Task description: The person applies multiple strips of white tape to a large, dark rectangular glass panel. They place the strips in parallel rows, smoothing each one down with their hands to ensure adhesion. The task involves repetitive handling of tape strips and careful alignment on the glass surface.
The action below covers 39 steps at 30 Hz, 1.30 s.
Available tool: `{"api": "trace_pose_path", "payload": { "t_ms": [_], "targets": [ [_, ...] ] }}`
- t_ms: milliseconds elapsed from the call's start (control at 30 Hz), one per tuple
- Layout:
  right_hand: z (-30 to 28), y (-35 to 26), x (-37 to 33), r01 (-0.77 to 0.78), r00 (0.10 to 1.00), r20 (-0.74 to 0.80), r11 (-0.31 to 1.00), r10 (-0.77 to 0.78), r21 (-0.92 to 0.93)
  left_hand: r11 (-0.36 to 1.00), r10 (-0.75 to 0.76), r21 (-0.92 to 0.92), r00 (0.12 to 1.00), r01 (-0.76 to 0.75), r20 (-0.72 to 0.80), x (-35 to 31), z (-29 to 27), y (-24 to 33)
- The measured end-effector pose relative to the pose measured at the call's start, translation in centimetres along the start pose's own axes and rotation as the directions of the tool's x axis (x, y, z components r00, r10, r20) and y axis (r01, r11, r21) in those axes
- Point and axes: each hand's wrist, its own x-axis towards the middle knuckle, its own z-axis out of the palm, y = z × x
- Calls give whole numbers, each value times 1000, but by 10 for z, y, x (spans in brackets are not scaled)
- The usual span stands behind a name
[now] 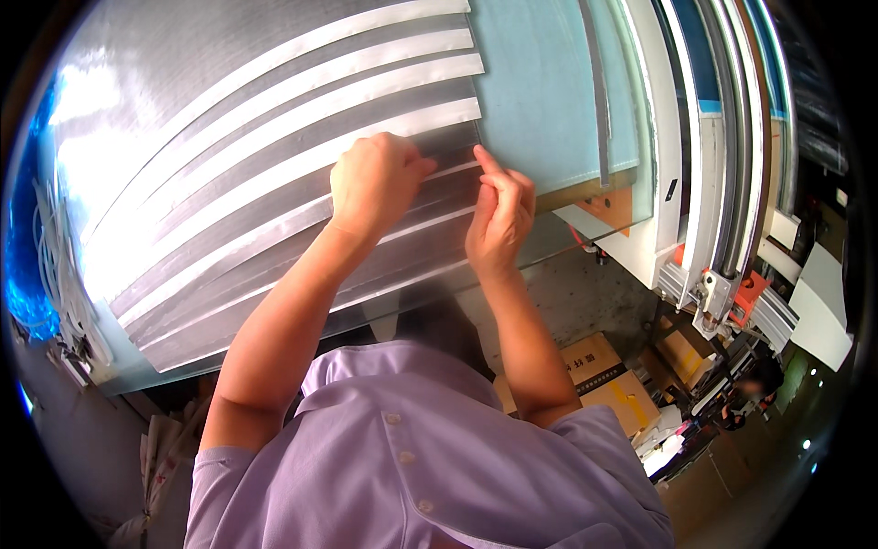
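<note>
Striped sheet laid flat across the glass-topped table, directly ahead of the person, and its long axis sweeps from lower left to upper right! White strips run that same way over the grey, bowed by the lens, their right-hand ends pulling up beside a pale blue mat.

Now the hands. Left hand is over the sheet, back of the hand up, forearm slanting in from the lower left; the fingers are curled into a loose fist, thumb side aimed right. Is anything pinched in there? No telling from this angle. Right hand is up at the sheet's right-hand edge, forearm leaning leftward, forefinger stretched up and to the left, the other fingers folded. Thumb and forefinger stand narrowly apart, and whether they grip the edge or merely touch it can't be made out.
</note>
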Motion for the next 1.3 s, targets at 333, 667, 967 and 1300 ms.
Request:
{"api": "trace_pose_path", "payload": {
  "t_ms": [333,667,967,1300],
  "targets": [
    [7,0,-4,18,1000,-10,992,-19,-127,975,83,213,991,-59,-107,-33,-19,-24],
    [6,-5,-2,48,998,39,969,-40,-243,989,-131,36,968,142,-212,-91,-79,-144],
    [9,-8,-1,92,996,17,964,-91,-251,981,-178,39,960,191,-217,-88,-79,-141],
    [7,-11,-2,90,995,54,958,-78,-273,976,-174,87,957,199,-232,-89,-79,-138]
  ]
}}
